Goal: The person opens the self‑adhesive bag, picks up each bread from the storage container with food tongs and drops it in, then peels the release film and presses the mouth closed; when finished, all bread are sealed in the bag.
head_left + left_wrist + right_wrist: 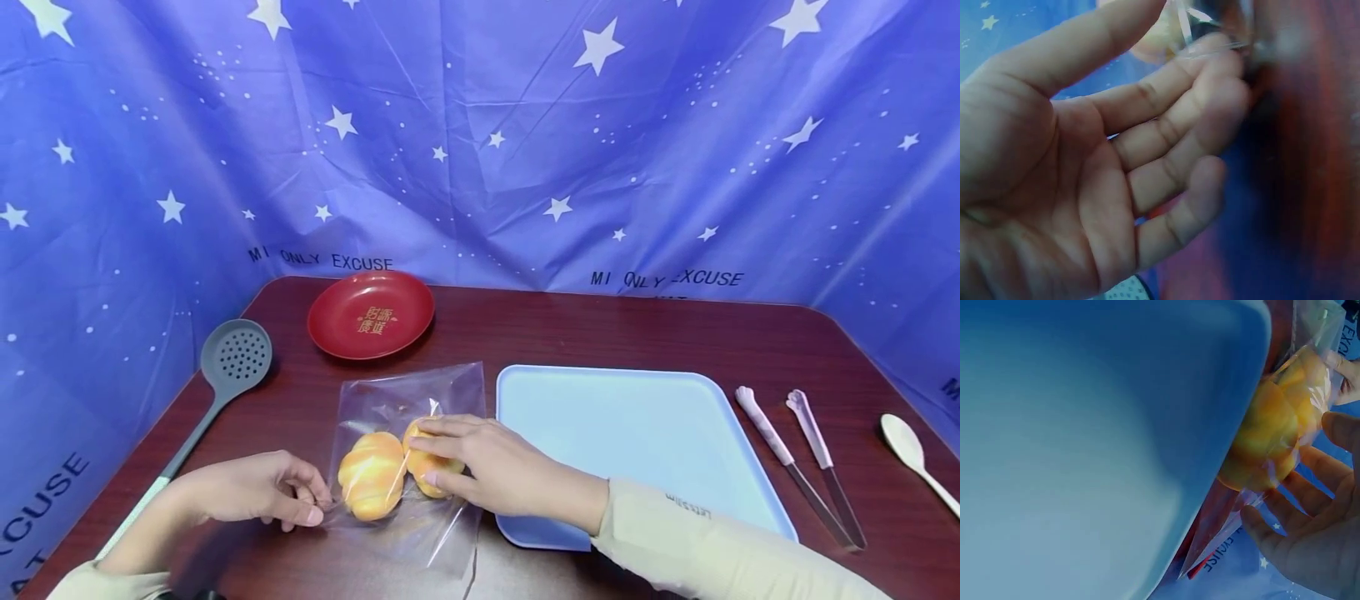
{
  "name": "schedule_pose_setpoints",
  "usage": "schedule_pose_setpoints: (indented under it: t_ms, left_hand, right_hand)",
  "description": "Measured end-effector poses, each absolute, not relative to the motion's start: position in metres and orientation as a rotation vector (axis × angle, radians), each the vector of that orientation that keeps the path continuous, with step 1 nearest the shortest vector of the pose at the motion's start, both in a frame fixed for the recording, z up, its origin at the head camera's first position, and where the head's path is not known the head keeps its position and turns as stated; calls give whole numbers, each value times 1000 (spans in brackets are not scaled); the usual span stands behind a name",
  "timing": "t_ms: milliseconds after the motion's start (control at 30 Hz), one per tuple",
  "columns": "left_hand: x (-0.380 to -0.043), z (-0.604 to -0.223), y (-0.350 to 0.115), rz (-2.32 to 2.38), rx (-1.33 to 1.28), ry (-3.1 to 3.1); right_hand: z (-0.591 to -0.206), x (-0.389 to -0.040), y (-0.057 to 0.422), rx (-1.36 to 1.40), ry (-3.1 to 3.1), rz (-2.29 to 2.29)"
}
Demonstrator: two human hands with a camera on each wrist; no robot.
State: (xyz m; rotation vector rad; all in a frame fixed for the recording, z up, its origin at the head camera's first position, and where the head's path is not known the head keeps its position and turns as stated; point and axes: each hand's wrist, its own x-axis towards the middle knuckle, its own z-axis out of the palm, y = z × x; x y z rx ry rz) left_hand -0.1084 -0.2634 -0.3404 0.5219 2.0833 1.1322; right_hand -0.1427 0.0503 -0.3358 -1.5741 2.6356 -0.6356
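Two golden bread rolls lie side by side in a clear plastic bag [459, 388]. The left roll [371, 477] shows fully in the head view; fingers partly cover the right roll [429, 467]. My right hand [495, 463] rests over the right roll, its fingers spread and touching it through the plastic. In the right wrist view the fingers [1310, 494] lie fairly straight along the bag. My left hand [258, 492] is at the bag's left edge, fingers loosely bent. The left wrist view shows the plastic at the fingertips, the thumb [1104, 37] apart from them.
A light blue tray [615, 417] lies right of the bag, under the right forearm. Behind stands a red plate [345, 321]. A grey slotted skimmer [217, 400] lies left, near the left arm. Tongs [813, 417] and a cream spoon [903, 437] lie at right.
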Motion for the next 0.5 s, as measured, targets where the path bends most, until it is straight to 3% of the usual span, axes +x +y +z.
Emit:
schedule_pose_setpoints:
  t_ms: [500]
  left_hand:
    - [-100, -346, -265, 1203, 617, 1867]
  right_hand:
    - [-340, -139, 41, -1494, 2807, -451]
